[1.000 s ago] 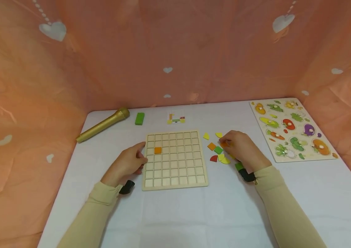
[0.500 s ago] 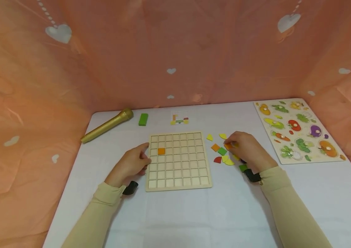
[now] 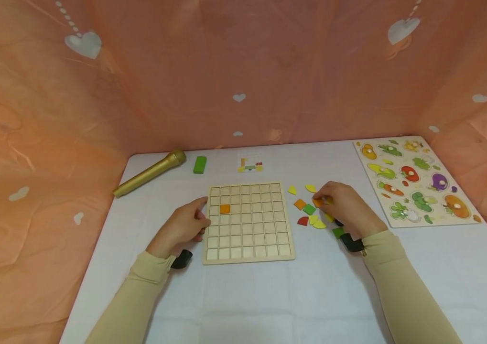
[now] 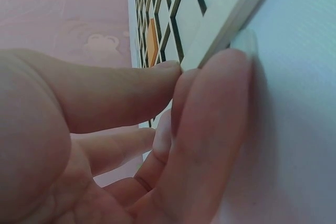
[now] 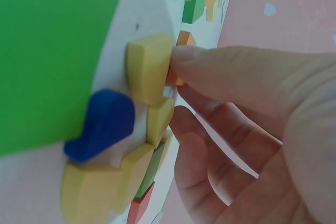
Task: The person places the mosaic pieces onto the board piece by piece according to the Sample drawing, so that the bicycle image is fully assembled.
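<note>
My left hand [image 3: 179, 228] holds the left edge of a wooden grid board [image 3: 249, 262], thumb and fingertips against its rim. One orange square tile [image 3: 224, 209] sits in a cell in the board's upper left part. To the right of the board, my right hand [image 3: 348, 208] pinches another orange square tile [image 3: 318, 203] among loose tiles. In the right wrist view, the thumb partly hides this tile [image 5: 173, 74]. Near the fingers lie yellow pieces [image 5: 149, 66], a blue piece [image 5: 107, 121] and a large green block [image 5: 47, 61].
Close to the pile lie a red quarter-round [image 3: 302, 221], a green square [image 3: 309, 209] and a third orange square [image 3: 299, 204]. Behind the board are a pattern card [image 3: 250, 165], a green block [image 3: 200, 165] and a gold microphone [image 3: 150, 173]. A vegetable puzzle board [image 3: 417, 191] lies far right.
The whole head view has shifted slightly. My right hand has drawn back a little from the pile's middle, showing more of the pinched orange tile. The left hand stays at the board's edge.
</note>
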A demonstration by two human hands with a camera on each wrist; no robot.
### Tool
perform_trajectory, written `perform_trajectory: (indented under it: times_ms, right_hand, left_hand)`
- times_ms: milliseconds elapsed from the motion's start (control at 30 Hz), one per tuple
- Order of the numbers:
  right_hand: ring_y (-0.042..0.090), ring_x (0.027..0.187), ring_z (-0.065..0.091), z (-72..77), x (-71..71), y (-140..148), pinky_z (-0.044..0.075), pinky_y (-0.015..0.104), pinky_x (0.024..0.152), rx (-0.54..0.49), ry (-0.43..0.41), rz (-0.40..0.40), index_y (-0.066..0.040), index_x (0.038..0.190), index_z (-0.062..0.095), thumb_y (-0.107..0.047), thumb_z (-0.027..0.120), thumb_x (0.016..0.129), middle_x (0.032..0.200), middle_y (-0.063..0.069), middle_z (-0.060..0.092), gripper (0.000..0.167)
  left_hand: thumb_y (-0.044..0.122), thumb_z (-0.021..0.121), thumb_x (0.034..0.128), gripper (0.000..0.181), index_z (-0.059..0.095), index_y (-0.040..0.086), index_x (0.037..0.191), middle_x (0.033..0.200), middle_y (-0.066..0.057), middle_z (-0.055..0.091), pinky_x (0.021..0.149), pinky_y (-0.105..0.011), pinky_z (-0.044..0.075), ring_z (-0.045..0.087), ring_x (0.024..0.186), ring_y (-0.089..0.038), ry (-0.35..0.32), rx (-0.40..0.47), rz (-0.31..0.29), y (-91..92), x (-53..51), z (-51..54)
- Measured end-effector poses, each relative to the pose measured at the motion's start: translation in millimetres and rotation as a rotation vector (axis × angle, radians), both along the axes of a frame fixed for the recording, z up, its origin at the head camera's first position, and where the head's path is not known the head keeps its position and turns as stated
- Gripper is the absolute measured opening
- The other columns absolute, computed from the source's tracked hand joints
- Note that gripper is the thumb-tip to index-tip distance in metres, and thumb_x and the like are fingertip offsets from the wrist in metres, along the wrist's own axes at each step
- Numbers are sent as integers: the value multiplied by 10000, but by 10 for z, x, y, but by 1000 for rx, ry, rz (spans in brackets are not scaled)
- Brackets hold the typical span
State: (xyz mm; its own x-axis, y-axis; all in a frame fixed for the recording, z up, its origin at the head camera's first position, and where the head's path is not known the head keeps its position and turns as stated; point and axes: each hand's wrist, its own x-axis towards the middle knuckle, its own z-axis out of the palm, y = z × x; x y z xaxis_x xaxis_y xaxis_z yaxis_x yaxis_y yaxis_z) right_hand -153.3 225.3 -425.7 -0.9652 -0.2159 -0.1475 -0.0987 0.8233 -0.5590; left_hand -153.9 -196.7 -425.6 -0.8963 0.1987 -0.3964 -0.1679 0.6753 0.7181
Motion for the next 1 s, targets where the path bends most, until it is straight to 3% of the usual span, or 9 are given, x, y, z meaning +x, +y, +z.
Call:
perform_trajectory:
  times_ms: [200,400,500,600,800,1000]
  right_hand:
    - [349,1219,602,30,24,36,536,571,1080,-21,-33,-26,-79,1222,779,-99,727,1024,1323,135,694,205]
    - [336,1208,587,41,49,16,545,491,1020,-91,-61,-63,-79,1236,774,-109,725,1024,1316,129,698,220]
    - [342,1206,609,28,22,-73,542,519,1047,-85,-34,-58,-89,1216,787,-134,737,1011,1284,119,716,216]
    - [329,1161,640,28,-38,-223,532,544,1068,-40,17,-14,-101,1179,806,-177,762,999,1211,103,742,200]
    - [255,998,640,32,-134,-665,578,417,887,-56,26,78,-119,1148,813,-193,789,973,1103,46,737,191]
    - [228,1057,642,8,-189,-1132,561,427,996,-92,48,175,-128,1162,817,-166,805,941,1126,13,752,224]
  left_hand:
    - [71,670,1049,741,320,98,1702,1068,-119,612,662,-286,606,654,748,-181,-7,11,2,35,-16,-19]
    - [68,676,1044,744,323,92,1699,1065,-117,620,657,-280,600,659,738,-176,-3,0,-4,61,-25,-24]
    - [67,678,1042,747,321,88,1699,1067,-120,626,656,-280,600,663,735,-175,-4,-7,0,55,-26,-19]
    - [71,679,1043,748,321,90,1699,1071,-122,629,656,-282,594,665,728,-176,-1,-11,5,52,-30,-7]
    - [62,674,1044,748,319,103,1702,1076,-116,604,655,-279,599,655,753,-183,-20,34,32,66,-6,-12]
    - [68,679,1040,752,328,123,1702,1069,-108,598,657,-285,608,656,757,-186,-20,59,35,97,-2,-22]
